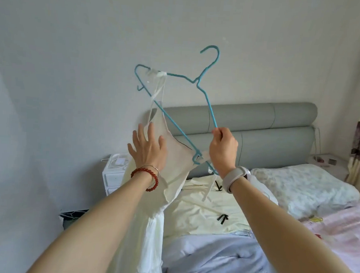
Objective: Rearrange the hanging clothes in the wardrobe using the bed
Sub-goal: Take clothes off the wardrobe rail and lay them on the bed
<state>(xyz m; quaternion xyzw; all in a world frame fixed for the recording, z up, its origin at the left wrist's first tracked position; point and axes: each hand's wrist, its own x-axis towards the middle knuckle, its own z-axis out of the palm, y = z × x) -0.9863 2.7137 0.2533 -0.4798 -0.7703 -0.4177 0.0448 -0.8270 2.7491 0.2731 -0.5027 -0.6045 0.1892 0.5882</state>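
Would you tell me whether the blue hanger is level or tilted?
Tilted: the hanger slopes down toward the right hand, with one dress strap tied at its raised end.

One hanger (178,98); one hanging dress (156,198); one pillow (304,186); two hands.

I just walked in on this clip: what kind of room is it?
Most likely a home bedroom: a bed with a padded grey headboard, a pillow, and a white bedside cabinet against the wall.

Open air above the bed
Bare wall space surrounds the tilted blue wire hanger (183,107); the padded grey headboard (259,128) stands behind, garments cover the bed (337,234) below.
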